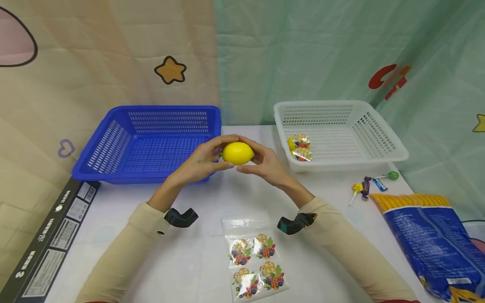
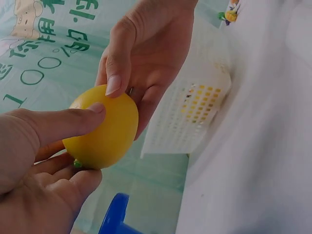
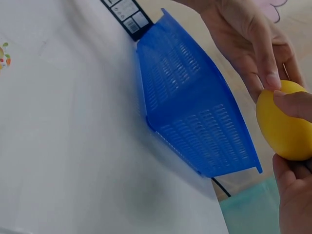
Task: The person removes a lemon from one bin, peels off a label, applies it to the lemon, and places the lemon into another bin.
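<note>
Above the middle of the white desk point(image 1: 212, 202), a yellow lemon point(image 1: 237, 153) is held in the air between both hands, just in front of the near right corner of the blue basket point(image 1: 113, 145). The left hand point(image 1: 198, 162) takes the lemon's left end: its fingers curl over the top and its thumb comes in from below, so the fruit is pinched at that end. The right hand point(image 1: 265, 162) mirrors it on the right end, fingers over the top and thumb underneath, and the fingertips of the two hands nearly meet on top of the lemon. In the left wrist view the left thumb lies flat along the lemon's side while the right hand's thumb presses on its upper end.

To the right stands a white basket point(image 1: 379, 143) with two small fruit-printed packets point(image 1: 301, 148) lying in its near left corner. On the desk, near the person, lies a clear sheet of four fruit-printed packets point(image 1: 255, 263). Wrapped lollipops and sweets point(image 1: 365, 185) lie near the white basket's front, beside a blue and yellow bag point(image 1: 428, 235) at the right edge.
</note>
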Motion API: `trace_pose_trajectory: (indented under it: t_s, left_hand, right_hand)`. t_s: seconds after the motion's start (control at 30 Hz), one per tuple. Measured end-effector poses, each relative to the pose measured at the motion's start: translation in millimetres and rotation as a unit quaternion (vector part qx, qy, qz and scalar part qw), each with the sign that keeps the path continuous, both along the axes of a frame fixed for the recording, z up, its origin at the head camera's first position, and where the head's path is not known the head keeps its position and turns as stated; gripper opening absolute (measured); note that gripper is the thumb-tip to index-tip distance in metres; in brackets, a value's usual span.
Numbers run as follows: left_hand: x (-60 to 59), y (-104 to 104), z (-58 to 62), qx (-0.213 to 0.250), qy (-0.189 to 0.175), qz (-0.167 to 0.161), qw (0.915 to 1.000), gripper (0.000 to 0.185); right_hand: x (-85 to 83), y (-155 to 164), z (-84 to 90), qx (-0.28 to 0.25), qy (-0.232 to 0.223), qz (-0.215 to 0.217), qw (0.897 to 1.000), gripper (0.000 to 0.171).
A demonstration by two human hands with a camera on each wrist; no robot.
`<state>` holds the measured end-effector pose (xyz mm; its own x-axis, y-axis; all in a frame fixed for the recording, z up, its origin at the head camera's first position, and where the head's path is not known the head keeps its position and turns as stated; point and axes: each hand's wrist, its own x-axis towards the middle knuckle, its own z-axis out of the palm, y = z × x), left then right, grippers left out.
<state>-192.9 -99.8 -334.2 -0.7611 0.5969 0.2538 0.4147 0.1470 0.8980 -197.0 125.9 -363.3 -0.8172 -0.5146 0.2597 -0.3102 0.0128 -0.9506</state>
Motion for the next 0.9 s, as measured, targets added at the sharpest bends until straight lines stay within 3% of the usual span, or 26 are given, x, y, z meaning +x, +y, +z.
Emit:
trace_pose_trajectory:
  t_s: [0.23, 0.4, 0.67, 0.9]
  left_hand:
    - [2.7, 20, -7.8, 0.002, 0.009, 0.028, 0.9996, 0.059]
    - [6.8, 34, -15.7, 0.004, 0.004, 0.027, 0.9996, 0.059]
    - [10.8, 45, -34.1, 0.009, -0.003, 0.031, 0.9995, 0.059]
    - [13.4, 53, -57.1, -0.035, 0.006, 0.050, 0.9981, 0.058]
  right_hand:
    - [1.2, 17, -2.3, 0.004, 0.006, -0.017, 1.000, 0.070]
    - [5.8, 28, -4.6, 0.022, 0.005, -0.023, 0.999, 0.070]
    - [8.3, 38, -18.6, 0.067, -0.013, -0.042, 0.997, 0.071]
    - [9.3, 43, -38.7, 0.114, -0.016, -0.051, 0.992, 0.069]
